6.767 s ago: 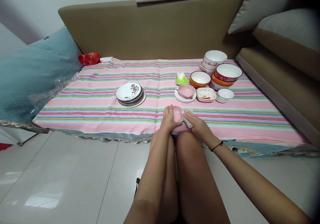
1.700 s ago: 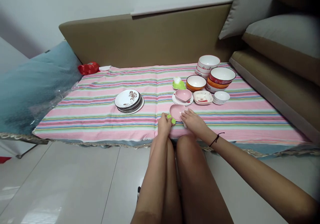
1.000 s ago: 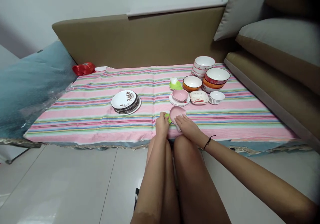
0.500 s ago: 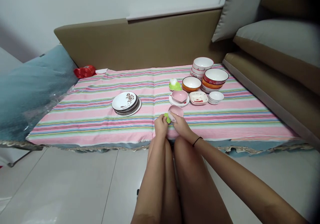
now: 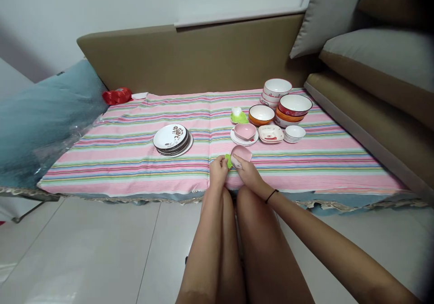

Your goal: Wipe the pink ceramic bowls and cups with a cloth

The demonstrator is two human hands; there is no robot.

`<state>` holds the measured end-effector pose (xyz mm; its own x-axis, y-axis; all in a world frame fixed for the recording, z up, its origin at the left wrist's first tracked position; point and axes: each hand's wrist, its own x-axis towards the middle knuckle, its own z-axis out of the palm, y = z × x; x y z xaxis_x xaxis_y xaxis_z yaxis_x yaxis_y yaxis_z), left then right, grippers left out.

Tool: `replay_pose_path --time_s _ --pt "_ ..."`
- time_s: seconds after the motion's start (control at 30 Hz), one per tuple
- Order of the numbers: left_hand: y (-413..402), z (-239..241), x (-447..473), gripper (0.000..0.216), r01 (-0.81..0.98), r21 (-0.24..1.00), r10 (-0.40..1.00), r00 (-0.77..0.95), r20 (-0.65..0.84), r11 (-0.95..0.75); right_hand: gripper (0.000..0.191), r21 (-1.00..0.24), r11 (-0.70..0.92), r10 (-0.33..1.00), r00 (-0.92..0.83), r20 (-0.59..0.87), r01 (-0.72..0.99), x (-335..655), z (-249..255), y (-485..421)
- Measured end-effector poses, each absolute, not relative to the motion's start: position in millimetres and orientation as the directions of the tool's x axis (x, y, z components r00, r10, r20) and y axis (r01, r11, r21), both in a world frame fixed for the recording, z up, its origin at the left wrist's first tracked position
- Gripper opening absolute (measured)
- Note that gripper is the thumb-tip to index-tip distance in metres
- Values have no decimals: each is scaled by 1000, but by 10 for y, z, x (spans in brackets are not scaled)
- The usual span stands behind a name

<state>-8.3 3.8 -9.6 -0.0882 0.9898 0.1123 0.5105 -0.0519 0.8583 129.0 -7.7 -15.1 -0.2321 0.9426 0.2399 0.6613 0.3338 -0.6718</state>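
My left hand (image 5: 219,168) is closed, its fingertips pinching the green leaf-shaped end of a small white-and-green dish (image 5: 228,161). My right hand (image 5: 250,172) is closed on the white part, thumb on top. Fingers cover much of the dish. Just behind my right hand sits a pink bowl (image 5: 242,151) on the striped cloth. Farther back, a second pink bowl (image 5: 244,131) rests on a stack of white plates (image 5: 252,142). Another green-and-white piece (image 5: 239,115) lies behind that stack.
Stacked brown-rimmed plates (image 5: 169,137) stand on the left. To the right are square dishes (image 5: 270,133), small white bowls (image 5: 294,132), an orange bowl (image 5: 261,115) and taller bowl stacks (image 5: 277,87). A red bundle (image 5: 117,96) lies at the back left, cushions (image 5: 373,64) at the right.
Both hands keep their grip on the white-and-green dish, with only a slight shift. The view has moved a little, so the dishes appear slightly farther right.
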Motion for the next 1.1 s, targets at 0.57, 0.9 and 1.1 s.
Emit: replay_pose_path --time_s 0.57,0.9,1.1 --pt "58 -96 -133 27 543 840 987 -127 102 -17 75 -515 635 766 -552 329 575 1566 -118 -234" --pt "14 -13 -41 27 604 793 980 -99 174 -80 57 -391 524 852 -474 223 757 1792 32 -172" --pt "21 -30 -56 26 633 771 979 -103 177 -73 66 -603 412 911 -291 292 683 1437 -19 24"
